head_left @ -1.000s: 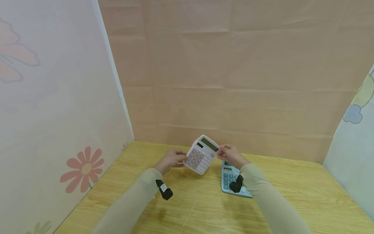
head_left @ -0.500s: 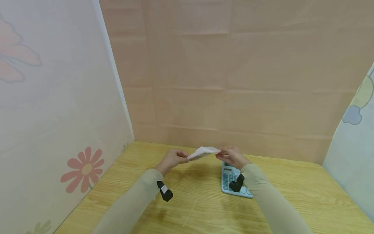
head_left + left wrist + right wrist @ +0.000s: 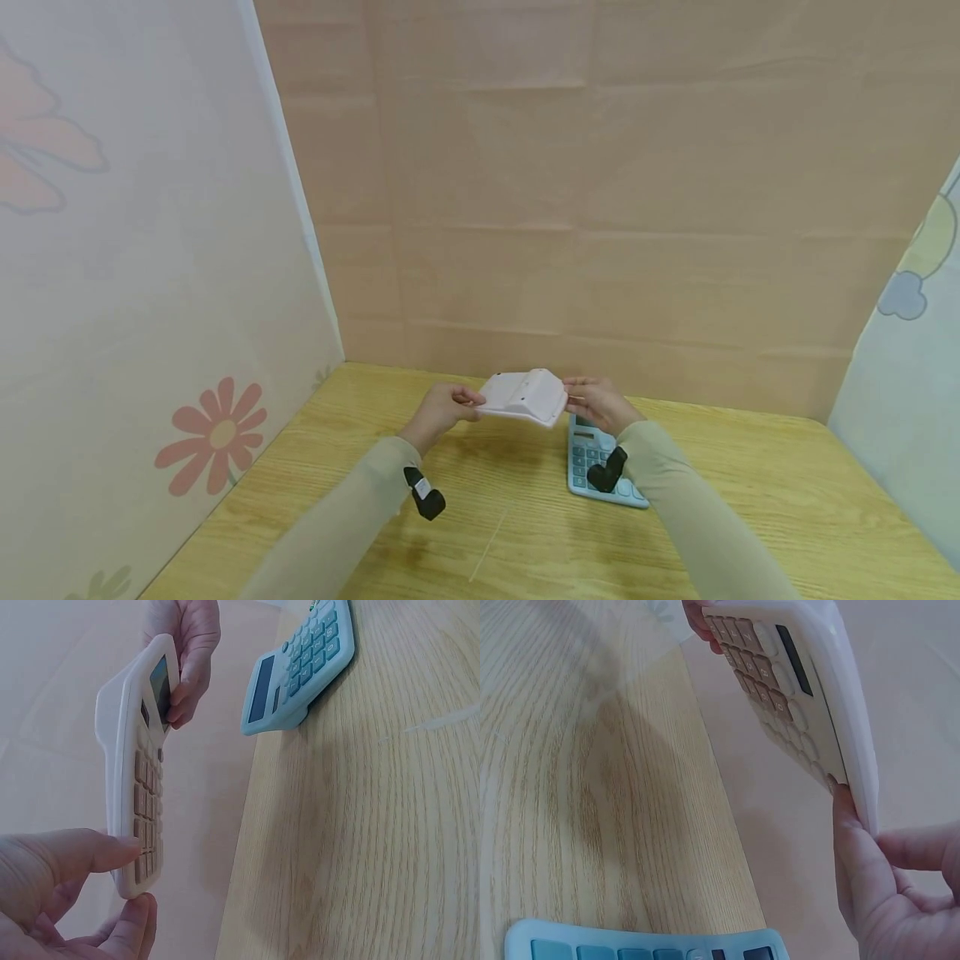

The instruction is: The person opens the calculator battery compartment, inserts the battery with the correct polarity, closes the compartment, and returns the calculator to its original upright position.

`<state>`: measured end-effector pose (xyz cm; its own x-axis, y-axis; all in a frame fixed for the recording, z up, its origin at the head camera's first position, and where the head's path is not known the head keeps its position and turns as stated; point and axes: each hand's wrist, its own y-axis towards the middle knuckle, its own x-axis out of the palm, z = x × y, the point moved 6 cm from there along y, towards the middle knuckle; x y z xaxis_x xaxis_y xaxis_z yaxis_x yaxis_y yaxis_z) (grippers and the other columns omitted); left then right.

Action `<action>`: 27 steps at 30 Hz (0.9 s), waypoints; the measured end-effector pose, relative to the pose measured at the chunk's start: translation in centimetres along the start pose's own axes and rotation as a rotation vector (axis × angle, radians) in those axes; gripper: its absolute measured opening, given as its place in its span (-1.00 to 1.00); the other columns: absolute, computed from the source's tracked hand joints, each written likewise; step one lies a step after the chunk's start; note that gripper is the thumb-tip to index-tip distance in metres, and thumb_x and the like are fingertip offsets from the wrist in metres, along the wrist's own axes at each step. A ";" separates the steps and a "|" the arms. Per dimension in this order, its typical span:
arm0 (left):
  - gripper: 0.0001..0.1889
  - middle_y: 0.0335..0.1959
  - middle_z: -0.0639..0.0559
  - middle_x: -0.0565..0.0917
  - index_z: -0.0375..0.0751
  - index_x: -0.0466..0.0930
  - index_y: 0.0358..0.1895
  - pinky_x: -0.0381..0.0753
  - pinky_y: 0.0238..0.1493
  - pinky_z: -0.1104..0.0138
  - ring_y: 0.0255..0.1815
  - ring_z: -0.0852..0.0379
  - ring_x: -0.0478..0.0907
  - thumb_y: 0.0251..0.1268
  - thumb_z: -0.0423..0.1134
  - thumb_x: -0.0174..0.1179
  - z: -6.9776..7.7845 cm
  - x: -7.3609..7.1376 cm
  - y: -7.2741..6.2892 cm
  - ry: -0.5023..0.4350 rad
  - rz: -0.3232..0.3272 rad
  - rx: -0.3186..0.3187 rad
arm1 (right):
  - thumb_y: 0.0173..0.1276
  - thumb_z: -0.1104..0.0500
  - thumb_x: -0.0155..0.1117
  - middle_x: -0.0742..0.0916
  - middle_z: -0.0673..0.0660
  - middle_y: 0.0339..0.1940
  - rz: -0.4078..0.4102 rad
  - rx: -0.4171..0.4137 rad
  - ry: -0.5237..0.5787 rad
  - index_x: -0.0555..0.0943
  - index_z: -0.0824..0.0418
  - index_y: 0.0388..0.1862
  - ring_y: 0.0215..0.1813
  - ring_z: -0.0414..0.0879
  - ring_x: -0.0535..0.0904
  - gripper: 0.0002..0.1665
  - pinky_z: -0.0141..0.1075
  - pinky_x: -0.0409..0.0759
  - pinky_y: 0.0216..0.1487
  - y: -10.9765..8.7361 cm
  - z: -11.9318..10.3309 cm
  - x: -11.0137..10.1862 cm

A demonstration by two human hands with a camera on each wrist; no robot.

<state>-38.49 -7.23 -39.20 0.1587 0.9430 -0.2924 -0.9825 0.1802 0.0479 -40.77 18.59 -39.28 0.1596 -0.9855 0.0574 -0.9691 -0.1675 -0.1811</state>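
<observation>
A white calculator (image 3: 525,395) with brown number keys is held up above the table between both hands, its back with the raised battery end facing up in the head view. My left hand (image 3: 442,410) pinches one end between thumb and fingers; in the left wrist view the thumb lies by the brown keys (image 3: 142,802). At the display end, my right hand (image 3: 602,403) pinches a corner, as the right wrist view shows with the fingers (image 3: 862,862) on the key side. Under the right wrist a blue calculator (image 3: 583,471) lies face up on the table, partly covered by the arm.
The wooden table (image 3: 720,483) runs back to a brown paper-like wall (image 3: 637,208). A pale flowered panel (image 3: 150,275) stands along the left side, another patterned panel (image 3: 907,400) along the right. A thin pale line (image 3: 489,546) marks the table front.
The white calculator has turned over in both hands: its keys and display faced the head camera, then its edge, now its back. The blue calculator has stayed put.
</observation>
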 end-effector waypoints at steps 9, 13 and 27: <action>-0.71 -0.10 -0.11 0.67 -0.28 0.69 -0.11 0.60 0.01 0.20 -0.08 0.06 0.53 0.03 -0.50 0.38 -0.2 -0.2 0.3 0.015 0.035 -0.046 | 0.50 0.38 -0.01 0.63 0.07 -0.24 0.002 -0.007 -0.024 0.28 0.55 0.26 -0.31 -0.24 0.64 -0.58 -0.44 0.68 -0.24 0.3 0.3 -0.2; -0.68 -0.04 -0.14 0.67 -0.27 0.66 -0.01 0.53 0.19 0.01 -0.02 0.02 0.58 0.12 -0.42 0.37 -0.3 -0.3 0.3 -0.013 0.037 -0.077 | 0.50 0.37 -0.01 0.63 0.07 -0.23 0.014 0.002 -0.044 0.30 0.52 0.25 -0.31 -0.23 0.63 -0.59 -0.41 0.69 -0.19 0.5 0.5 -0.3; -0.81 -0.20 -0.20 0.66 -0.48 0.62 -0.09 0.70 -0.06 0.20 -0.37 0.16 0.61 0.23 -0.56 0.18 -1.2 -0.6 0.6 -0.202 0.146 -0.171 | 0.50 0.37 -0.01 0.61 0.12 -0.16 0.031 0.017 -0.081 0.32 0.49 0.21 -0.29 -0.20 0.62 -0.64 -0.41 0.68 -0.22 0.6 1.1 -0.1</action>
<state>-39.34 -8.06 -40.16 0.0143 0.9952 -0.0973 -0.9959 0.0054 -0.0908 -41.18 18.51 -40.43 0.1452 -0.9890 -0.0274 -0.9705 -0.1370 -0.1983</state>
